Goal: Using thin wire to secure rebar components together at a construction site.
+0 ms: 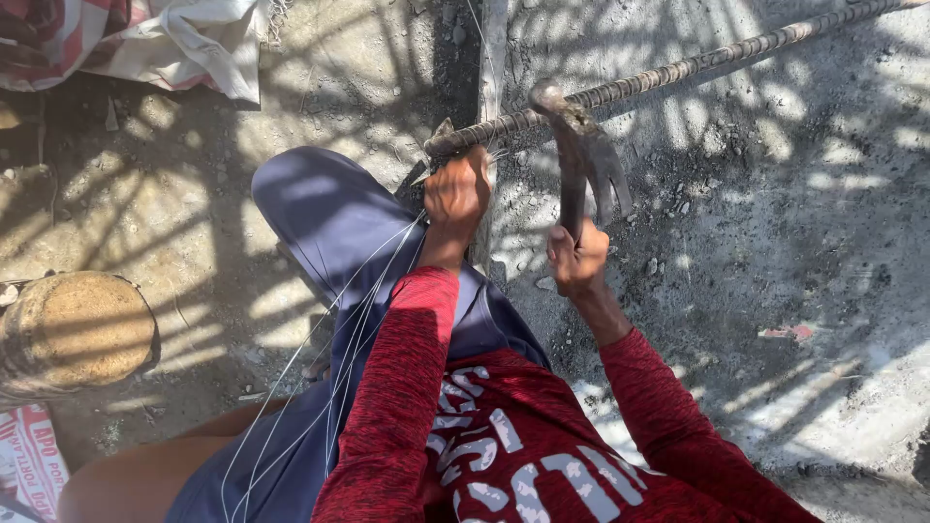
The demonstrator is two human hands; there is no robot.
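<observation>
far left, middle of the frame, a round log (pixel 76 331) end sits on the dusty ground (pixel 823 242), and below it a bit of printed sack (pixel 27 463) pokes in at the lower left corner. up top left, a striped red and white cloth (pixel 145 39) lies crumpled in the shade. moving in, a bare knee at the bottom, blue shorts (pixel 334 218) over the raised leg in the centre, and thin wires (pixel 320 387) run up across that leg from the bottom edge toward the fist.

centre now: the left hand (pixel 456 194), red sleeve behind it, is clenched tight, fingers fully curled, right at the near end of the rebar (pixel 678 70). the wires lead into that fist; whether it grips the bar end itself or only the wires, can't tell. the rebar is ribbed, rusty, and slants from the centre up to the upper right corner, lying just above the concrete.

just right of it, the right hand (pixel 578 257) is wrapped closed round the handle of a hammer (pixel 579 145), fingers shut all the way. the hammer stands upright, head at the top touching or just over the rebar, claw pointing down to the right. rest of the right side is rough grey ground with lattice shadows.
</observation>
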